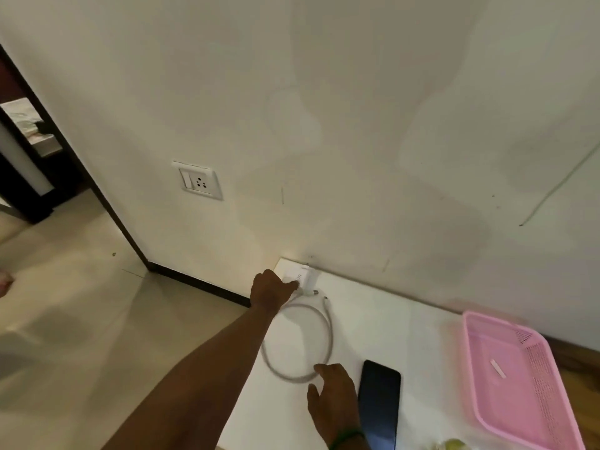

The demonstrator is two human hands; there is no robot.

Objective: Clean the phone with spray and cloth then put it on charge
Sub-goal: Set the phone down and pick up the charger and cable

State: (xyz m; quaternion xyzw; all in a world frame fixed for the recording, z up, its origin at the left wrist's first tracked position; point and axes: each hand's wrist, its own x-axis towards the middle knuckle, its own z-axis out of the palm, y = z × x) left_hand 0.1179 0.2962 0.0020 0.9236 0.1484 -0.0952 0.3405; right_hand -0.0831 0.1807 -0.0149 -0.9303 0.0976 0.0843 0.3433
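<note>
Phone [380, 404] lies beside our right hand [334, 401], fingers loose on the table [406, 326]. Our outstretched left hand [272, 289] grips the charger [305, 277].

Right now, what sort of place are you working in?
Most likely a room in a home: a wall socket on a painted wall, a tiled floor, and a white table holding a charger, a phone and a pink basket.
</note>
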